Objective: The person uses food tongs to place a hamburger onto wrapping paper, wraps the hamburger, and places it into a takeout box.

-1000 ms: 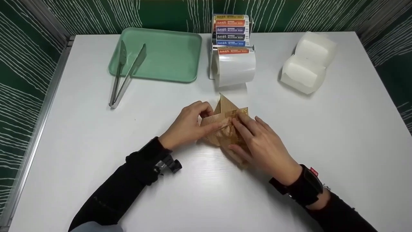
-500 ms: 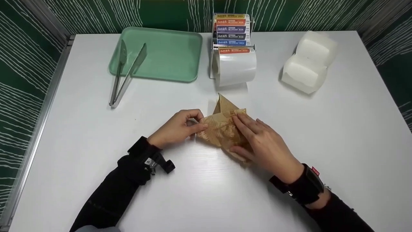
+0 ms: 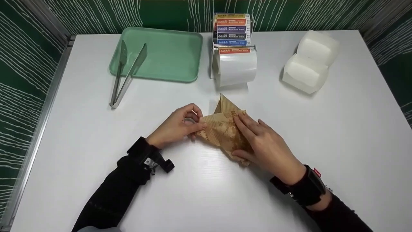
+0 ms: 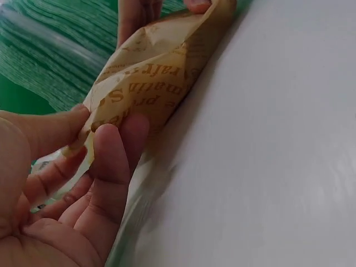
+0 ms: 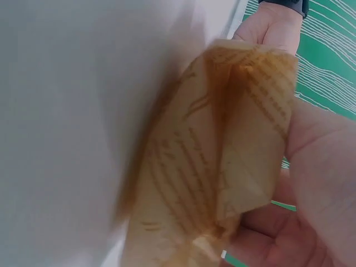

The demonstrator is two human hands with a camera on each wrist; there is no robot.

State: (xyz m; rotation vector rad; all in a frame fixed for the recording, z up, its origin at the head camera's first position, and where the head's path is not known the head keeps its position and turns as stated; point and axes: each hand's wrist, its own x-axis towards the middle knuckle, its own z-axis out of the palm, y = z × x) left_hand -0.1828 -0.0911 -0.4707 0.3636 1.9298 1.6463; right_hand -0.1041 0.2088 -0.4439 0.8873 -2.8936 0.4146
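Brown printed wrapping paper (image 3: 225, 130), folded to a peak at the back, lies on the white table; whatever it encloses is hidden. My left hand (image 3: 178, 125) pinches the paper's left corner between thumb and fingers. My right hand (image 3: 270, 148) rests on its right side, fingers fairly straight across the top and thumb along the near edge. In the left wrist view, the lettered paper (image 4: 144, 83) stretches between both hands. The right wrist view shows a creased end of the paper (image 5: 189, 150) beside my right thumb.
At the back left, metal tongs (image 3: 117, 87) lean on a green tray (image 3: 167, 53). A label dispenser with a white roll (image 3: 238, 69) stands behind the paper. An opened white box (image 3: 304, 75) sits at the back right of the table (image 3: 199, 196).
My left hand has drawn back to the left, from over the paper to its left corner, uncovering more of the paper. The right hand has stayed almost in place.
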